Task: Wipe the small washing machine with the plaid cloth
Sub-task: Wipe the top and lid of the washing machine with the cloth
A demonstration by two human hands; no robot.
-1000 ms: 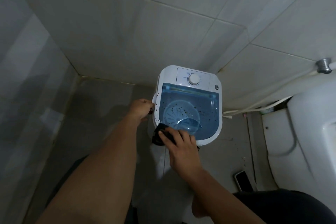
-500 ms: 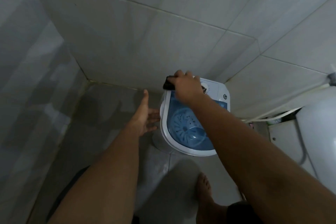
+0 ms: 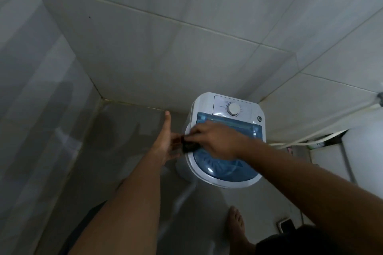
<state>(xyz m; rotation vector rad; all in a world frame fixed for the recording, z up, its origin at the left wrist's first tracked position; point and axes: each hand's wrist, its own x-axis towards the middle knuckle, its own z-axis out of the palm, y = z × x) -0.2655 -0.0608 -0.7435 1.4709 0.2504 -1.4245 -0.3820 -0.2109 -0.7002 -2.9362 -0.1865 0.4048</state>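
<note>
The small washing machine (image 3: pixel 246 180) is white with a clear blue lid and a round dial (image 3: pixel 233 108) at its back panel; it stands on the floor against the tiled wall. My right hand (image 3: pixel 215 139) lies over the lid's left side, pressing the dark plaid cloth (image 3: pixel 189 146) against the machine's left rim. The cloth is bunched and mostly hidden under my fingers. My left hand (image 3: pixel 165 141) is just left of the machine, fingers spread and pointing away, holding nothing, close beside the cloth.
Tiled walls meet in a corner behind the machine. A white hose (image 3: pixel 310 141) runs along the wall to the right toward a white fixture (image 3: pixel 364 151). My bare foot (image 3: pixel 236 225) and a dark phone (image 3: pixel 287 224) are on the floor near the machine.
My right hand has slid the cloth from the machine's back left corner forward to the left rim. My left hand stays open beside the machine.
</note>
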